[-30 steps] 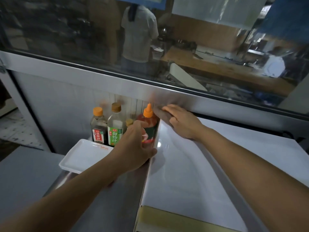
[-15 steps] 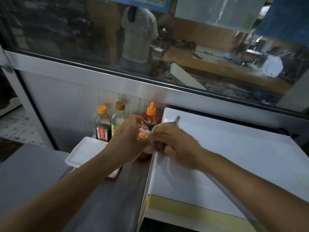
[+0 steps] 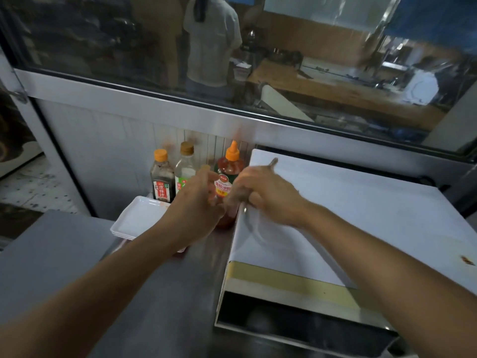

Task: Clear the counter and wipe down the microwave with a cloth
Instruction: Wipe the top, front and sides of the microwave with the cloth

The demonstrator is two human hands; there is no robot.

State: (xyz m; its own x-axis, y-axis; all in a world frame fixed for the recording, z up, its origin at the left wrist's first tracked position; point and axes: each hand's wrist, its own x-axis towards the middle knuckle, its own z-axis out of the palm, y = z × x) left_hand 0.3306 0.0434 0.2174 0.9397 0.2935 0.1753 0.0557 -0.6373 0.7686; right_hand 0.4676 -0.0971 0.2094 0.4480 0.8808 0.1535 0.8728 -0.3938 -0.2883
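Steel counter [image 3: 160, 293] under a glass partition, both hands at the microwave's [image 3: 348, 215] left edge.

Three bottles stand against the back wall: a dark sauce bottle [image 3: 161, 177] with an orange cap, a clear bottle [image 3: 184, 166] of pale liquid, and a red sauce bottle [image 3: 230, 167] with an orange nozzle. The left hand [image 3: 196, 205] curls round the red one, hiding its lower half. The right hand [image 3: 263, 192] is motion-blurred, fingers bunched on a grey cloth [image 3: 272, 162] at the microwave's top edge; only a tip of cloth shows. White trays [image 3: 136, 218] lie stacked beside the bottles, partly behind the left forearm. Figures beyond the glass are dim.
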